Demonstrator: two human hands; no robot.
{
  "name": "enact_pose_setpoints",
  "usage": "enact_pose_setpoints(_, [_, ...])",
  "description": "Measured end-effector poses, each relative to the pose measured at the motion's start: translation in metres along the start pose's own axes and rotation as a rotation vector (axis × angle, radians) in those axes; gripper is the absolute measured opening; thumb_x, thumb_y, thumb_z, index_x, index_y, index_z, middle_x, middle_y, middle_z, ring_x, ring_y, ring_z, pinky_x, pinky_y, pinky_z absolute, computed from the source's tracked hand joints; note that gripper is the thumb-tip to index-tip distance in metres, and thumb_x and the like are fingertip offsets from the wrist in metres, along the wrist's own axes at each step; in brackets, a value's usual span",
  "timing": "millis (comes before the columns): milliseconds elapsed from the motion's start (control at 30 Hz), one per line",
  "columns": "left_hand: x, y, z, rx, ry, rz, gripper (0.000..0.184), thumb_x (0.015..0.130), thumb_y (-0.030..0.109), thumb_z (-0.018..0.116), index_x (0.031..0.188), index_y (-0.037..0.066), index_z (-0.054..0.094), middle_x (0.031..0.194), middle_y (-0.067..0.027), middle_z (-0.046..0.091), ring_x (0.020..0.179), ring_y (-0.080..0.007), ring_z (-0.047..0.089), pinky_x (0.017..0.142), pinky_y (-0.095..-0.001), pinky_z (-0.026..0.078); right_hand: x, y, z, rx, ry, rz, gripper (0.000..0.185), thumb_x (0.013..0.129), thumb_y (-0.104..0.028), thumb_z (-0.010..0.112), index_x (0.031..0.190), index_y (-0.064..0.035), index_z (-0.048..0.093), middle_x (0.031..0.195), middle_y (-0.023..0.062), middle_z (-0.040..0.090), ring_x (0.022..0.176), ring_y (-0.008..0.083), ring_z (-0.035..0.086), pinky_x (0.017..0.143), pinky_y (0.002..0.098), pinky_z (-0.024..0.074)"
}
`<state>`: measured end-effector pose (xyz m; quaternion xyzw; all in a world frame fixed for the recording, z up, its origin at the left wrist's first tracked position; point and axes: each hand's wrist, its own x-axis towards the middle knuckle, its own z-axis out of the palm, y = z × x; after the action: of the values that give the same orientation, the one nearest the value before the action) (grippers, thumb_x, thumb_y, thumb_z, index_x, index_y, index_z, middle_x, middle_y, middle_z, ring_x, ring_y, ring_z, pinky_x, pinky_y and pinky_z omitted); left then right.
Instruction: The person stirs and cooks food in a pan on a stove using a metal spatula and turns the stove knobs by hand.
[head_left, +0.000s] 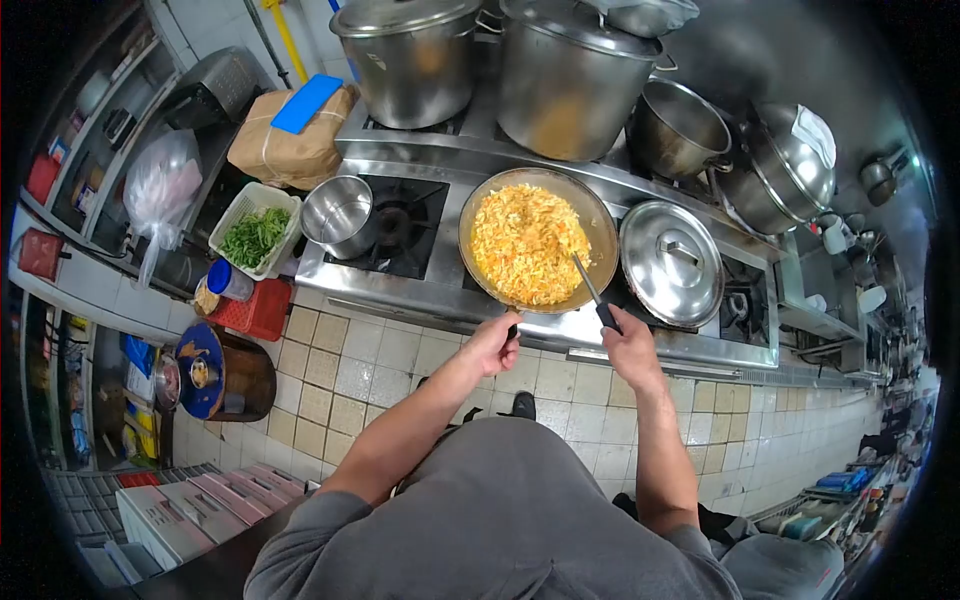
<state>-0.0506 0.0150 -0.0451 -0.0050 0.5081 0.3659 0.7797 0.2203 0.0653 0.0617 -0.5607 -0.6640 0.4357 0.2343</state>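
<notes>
A wide frying pan (606, 235) rests on the stove, filled with yellow-orange food in small pieces (530, 235). My left hand (492, 345) is closed around the pan's dark handle, on the side nearest my body. In my right hand (630, 347) is a metal cooking utensil with a black handle (604, 308). It slants into the right side of the food, which hides its working end. Just right of the pan lies a round metal lid (672, 264) with a bar handle.
Left of the pan are a bare burner (398, 222) and a small steel pot (338, 212). Two large lidded stockpots (570, 90) stand behind. A basket (283, 252) of chopped greens (255, 238) sits at left, near a red box (258, 307). Tiled floor (345, 375) lies below.
</notes>
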Motion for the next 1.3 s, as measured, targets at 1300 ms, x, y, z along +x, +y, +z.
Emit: enact_pose_setpoints(1300, [0.007,-0.014,-0.003,0.063,-0.032,0.088,0.044,0.095,0.055,0.072,0.087,0.015,0.056,0.062,0.0002,0.05,0.05,-0.018,0.048,0.048,-0.0327,0.033,-0.052,0.032,0.039,-0.345,-0.01,0.051,0.057,0.097,-0.007,0.069,0.151,0.002,0.053,0.13,0.0311,0.068,0.122,0.0455,0.067,0.105,0.0481,0.0527])
